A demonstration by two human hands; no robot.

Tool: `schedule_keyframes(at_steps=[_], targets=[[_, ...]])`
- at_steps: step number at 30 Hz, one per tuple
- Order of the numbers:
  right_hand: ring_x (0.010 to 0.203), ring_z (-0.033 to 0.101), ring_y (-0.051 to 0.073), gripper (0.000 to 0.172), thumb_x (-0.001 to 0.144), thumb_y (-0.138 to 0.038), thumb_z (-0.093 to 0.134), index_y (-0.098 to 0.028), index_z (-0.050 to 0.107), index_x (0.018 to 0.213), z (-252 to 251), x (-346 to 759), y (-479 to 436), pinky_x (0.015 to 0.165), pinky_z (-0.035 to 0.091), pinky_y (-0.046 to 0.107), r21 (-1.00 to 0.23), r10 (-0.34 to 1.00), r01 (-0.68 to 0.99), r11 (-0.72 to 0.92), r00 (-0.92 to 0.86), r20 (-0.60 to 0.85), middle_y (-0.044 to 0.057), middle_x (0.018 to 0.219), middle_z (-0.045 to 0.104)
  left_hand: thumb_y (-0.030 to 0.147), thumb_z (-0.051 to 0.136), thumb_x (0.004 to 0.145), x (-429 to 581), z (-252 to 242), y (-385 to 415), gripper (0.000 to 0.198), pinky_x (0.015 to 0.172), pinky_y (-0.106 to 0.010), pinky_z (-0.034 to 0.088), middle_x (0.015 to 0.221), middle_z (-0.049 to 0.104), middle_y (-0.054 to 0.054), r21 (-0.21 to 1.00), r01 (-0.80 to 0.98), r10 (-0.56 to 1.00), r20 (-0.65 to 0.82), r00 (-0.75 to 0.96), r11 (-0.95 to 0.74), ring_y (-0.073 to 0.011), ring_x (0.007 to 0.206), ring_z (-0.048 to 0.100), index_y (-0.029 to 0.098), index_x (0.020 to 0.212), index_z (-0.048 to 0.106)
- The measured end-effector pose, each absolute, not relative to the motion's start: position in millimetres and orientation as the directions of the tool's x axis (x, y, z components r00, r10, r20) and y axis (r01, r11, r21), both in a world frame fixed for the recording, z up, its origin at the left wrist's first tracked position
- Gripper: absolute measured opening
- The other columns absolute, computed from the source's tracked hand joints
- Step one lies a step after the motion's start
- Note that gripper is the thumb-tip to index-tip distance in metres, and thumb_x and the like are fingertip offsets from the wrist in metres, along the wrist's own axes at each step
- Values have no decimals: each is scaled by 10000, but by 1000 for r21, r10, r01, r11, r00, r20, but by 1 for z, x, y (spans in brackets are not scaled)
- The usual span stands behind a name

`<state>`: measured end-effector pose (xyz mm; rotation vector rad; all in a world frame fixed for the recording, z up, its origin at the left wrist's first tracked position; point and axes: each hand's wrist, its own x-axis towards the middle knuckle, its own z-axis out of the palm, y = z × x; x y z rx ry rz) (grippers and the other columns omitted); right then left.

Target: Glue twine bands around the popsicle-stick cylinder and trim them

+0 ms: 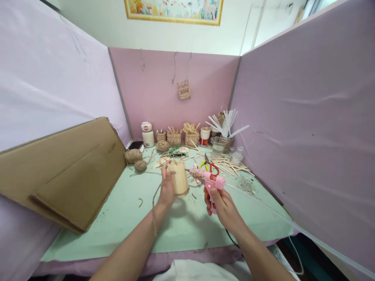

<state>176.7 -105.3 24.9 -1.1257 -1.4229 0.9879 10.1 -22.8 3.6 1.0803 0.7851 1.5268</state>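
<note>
My left hand (166, 187) is closed around the side of a pale wooden-stick cup (181, 180), held above the table. Twine rings the cup near its bottom, and a loose length of twine (154, 210) hangs down across my left wrist. In my right hand (221, 205) is a pink glue gun (209, 178), gripped by its handle. Its nozzle points left, close to the cup's upper right side; whether it touches cannot be made out. A clear glue stick runs out of the gun's back end.
Twine balls (133, 156) lie at the left beside a leaning cardboard sheet (73, 175). Red-handled scissors (214, 168) and loose wooden sticks (231, 166) lie behind the glue gun. Stick-filled baskets (192, 139), a white bottle (148, 134) and a clear tub (218, 147) line the back.
</note>
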Motion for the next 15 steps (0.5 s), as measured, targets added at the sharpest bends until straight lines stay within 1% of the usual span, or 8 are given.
schedule_keyframes(at_steps=[4,8,13,15], targets=[[451,476,94,514,899,-650,332,-185,464,727,26,177,-106,453,381,229,-966,974,127,227,-41,224,-38,564,448,702,468,786,10,3,-22,703,608,-277,546,1071,653,-62,890,-379,966,255,-48,-253,-185,792,656,310,1360,366],[452,476,97,521,897,-655,326,-184,464,723,25,178,-105,459,386,234,-965,975,137,224,-32,222,-36,559,450,699,449,798,9,2,-22,684,602,-277,542,1110,646,-68,901,-359,968,248,-38,-245,-186,800,656,311,1356,369],[459,473,101,507,892,-654,348,-181,481,763,25,179,-104,462,405,241,-974,980,109,200,-17,199,-36,571,463,716,458,781,9,0,-19,707,668,-300,545,1213,600,-76,881,-389,960,279,-35,-270,-201,877,646,317,1357,361],[455,471,103,512,878,-668,361,-181,487,785,26,178,-104,458,409,244,-978,982,93,188,-6,188,-39,569,466,735,450,769,9,0,-19,730,693,-304,543,1258,574,-74,883,-408,968,251,-4,-230,-206,923,637,330,1368,343]])
